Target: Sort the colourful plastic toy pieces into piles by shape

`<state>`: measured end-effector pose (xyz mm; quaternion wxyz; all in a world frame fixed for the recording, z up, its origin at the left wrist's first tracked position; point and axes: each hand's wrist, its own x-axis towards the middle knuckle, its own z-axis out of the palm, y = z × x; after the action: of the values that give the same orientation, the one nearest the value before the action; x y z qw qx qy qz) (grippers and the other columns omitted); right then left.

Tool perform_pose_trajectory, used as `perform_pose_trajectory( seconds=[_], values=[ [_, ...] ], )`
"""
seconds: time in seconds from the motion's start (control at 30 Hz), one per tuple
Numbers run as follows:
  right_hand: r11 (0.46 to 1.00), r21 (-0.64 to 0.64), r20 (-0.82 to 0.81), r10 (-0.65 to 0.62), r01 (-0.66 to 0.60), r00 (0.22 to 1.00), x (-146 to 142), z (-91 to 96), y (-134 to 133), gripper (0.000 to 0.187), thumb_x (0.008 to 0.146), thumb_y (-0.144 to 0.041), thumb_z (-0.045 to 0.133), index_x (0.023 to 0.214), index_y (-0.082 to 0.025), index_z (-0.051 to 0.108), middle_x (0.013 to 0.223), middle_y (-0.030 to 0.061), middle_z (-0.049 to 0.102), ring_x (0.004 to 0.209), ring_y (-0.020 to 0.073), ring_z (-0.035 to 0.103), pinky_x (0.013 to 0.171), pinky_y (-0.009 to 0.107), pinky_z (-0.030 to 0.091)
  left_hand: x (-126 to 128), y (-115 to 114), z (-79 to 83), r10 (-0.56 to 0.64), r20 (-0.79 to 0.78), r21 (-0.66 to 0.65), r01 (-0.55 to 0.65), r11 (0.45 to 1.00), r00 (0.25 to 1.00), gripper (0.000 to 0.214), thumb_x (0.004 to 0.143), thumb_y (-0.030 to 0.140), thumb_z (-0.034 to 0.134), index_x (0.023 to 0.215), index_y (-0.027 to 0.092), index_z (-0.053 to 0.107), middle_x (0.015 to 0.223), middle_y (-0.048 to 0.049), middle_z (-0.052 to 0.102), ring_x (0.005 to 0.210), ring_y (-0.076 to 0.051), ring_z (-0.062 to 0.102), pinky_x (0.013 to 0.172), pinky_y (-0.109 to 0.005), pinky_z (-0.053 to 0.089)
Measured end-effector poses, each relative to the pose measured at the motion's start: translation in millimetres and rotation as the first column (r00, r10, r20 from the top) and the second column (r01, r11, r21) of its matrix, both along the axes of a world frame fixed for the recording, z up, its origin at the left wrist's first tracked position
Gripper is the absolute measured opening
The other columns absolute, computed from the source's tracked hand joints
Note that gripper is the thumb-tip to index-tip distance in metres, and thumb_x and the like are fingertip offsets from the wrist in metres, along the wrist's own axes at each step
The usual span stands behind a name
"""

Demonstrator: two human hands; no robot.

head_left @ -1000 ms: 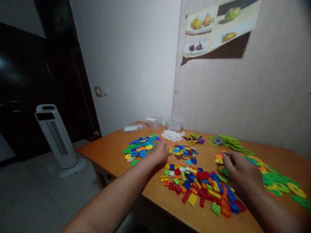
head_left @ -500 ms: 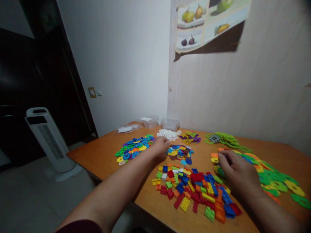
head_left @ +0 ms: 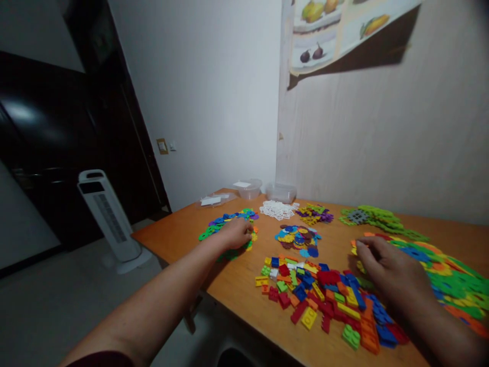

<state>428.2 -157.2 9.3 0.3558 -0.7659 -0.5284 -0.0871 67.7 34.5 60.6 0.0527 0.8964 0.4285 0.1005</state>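
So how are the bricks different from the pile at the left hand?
The bricks are chunky with straight sides, but the pile has flat pieces. The left hand hides much of the pile, while most bricks show. The bricks look nearer the camera; the pile is farther back. Both are colourful heaps on the table.

small discs (head_left: 223, 219): blue, green, purple, yellow | large pieces (head_left: 451, 278): green, orange, yellow, blue | tabletop (head_left: 178, 227): orange-brown
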Motion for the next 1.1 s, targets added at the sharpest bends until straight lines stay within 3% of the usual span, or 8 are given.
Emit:
perform_pose_trajectory(
  seconds=[0.1,0.2,0.33,0.47,0.67,0.77,0.9,1.1],
  values=[
    [1.0,0.025,-0.008,0.002,-0.001,1.0,0.7,1.4,-1.3,0.041,0.095,-0.058,0.048,0.101,-0.027,0.073,0.092,0.0058,0.079,0.079,0.0267,0.07,0.065,0.035,0.046,7.5,-0.6,-6.1,0.014,-0.011,0.022,-0.014,1.0,1.0,0.019,0.084,0.022,0.069,0.099,0.024,0.081,0.106,-0.0094,0.078,0.101,-0.026,0.068,0.086,-0.031,0.049],
    [0.999,0.046,-0.002,-0.006,0.006,1.0,-0.2,3.4,-2.3,0.04,0.095,-0.058,0.048,0.1,-0.027,0.073,0.093,0.0064,0.079,0.077,0.0262,0.07,0.064,0.035,0.046,13.5,0.9,-8.5,0.062,0.023,0.013,-0.062,0.998,0.998,0.008,0.082,0.018,0.069,0.085,0.021,0.076,0.094,-0.0078,0.075,0.09,-0.023,0.066,0.078,-0.03,0.046],
    [0.999,0.034,-0.003,0.002,-0.002,1.0,-2.5,3.7,-1.7,0.041,0.096,-0.058,0.047,0.101,-0.027,0.072,0.093,0.0067,0.079,0.079,0.026,0.071,0.065,0.035,0.046,21.7,4.5,-8.3,0.125,0.245,-0.182,-0.081,0.98,0.961,0.012,0.075,0.01,0.068,0.068,0.019,0.063,0.068,0.0003,0.061,0.068,-0.016,0.054,0.064,-0.027,0.037],
    [1.0,0.008,-0.016,0.018,-0.018,1.0,-3.5,1.2,-1.1,0.039,0.096,-0.058,0.048,0.103,-0.027,0.072,0.095,0.0058,0.079,0.081,0.0259,0.072,0.066,0.035,0.046,44.7,7.8,-7.8,0.183,0.362,-0.298,-0.073,0.952,0.914,0.017,0.075,0.009,0.064,0.062,0.017,0.055,0.06,0.0035,0.052,0.06,-0.011,0.045,0.057,-0.024,0.031],
    [1.0,0.011,-0.05,0.003,-0.002,0.999,-1.5,2.8,-2.9,0.039,0.097,-0.058,0.048,0.103,-0.028,0.073,0.092,0.0042,0.079,0.079,0.0248,0.071,0.066,0.034,0.046,95.2,4.3,-10.8,0.238,0.42,-0.43,-0.039,0.902,0.876,0.005,0.076,0.017,0.069,0.073,0.014,0.065,0.059,0.0025,0.054,0.054,-0.01,0.047,0.051,-0.022,0.034],
    [1.0,0.027,-0.046,0.005,-0.003,0.999,-0.6,6.4,-4.1,0.04,0.095,-0.059,0.048,0.1,-0.027,0.072,0.09,0.0055,0.078,0.078,0.026,0.071,0.066,0.035,0.046,105.7,6.4,-12.6,0.243,0.439,-0.427,-0.037,0.903,0.865,0.01,0.077,0.018,0.071,0.086,0.014,0.07,0.064,0.0012,0.059,0.058,-0.011,0.053,0.053,-0.022,0.039],
    [1.0,0.027,-0.044,0.001,0.0,0.999,-1.4,8.3,-4.3,0.04,0.093,-0.059,0.048,0.097,-0.027,0.072,0.089,0.0061,0.078,0.079,0.0267,0.071,0.066,0.035,0.046,89.8,19.2,-11.7,0.244,0.429,-0.373,-0.075,0.925,0.87,0.019,0.077,0.014,0.069,0.096,0.014,0.07,0.073,0.0,0.065,0.064,-0.013,0.058,0.061,-0.024,0.045],
    [1.0,-0.016,-0.026,-0.008,0.008,1.0,-4.4,5.7,-1.8,0.041,0.094,-0.059,0.047,0.101,-0.028,0.072,0.093,0.0058,0.078,0.08,0.026,0.071,0.066,0.034,0.045,29.4,34.0,4.3,0.187,0.29,-0.237,-0.119,0.964,0.939,0.011,0.073,0.017,0.073,0.084,0.017,0.072,0.073,0.0012,0.064,0.077,-0.018,0.058,0.073,-0.026,0.046]
  ],
)
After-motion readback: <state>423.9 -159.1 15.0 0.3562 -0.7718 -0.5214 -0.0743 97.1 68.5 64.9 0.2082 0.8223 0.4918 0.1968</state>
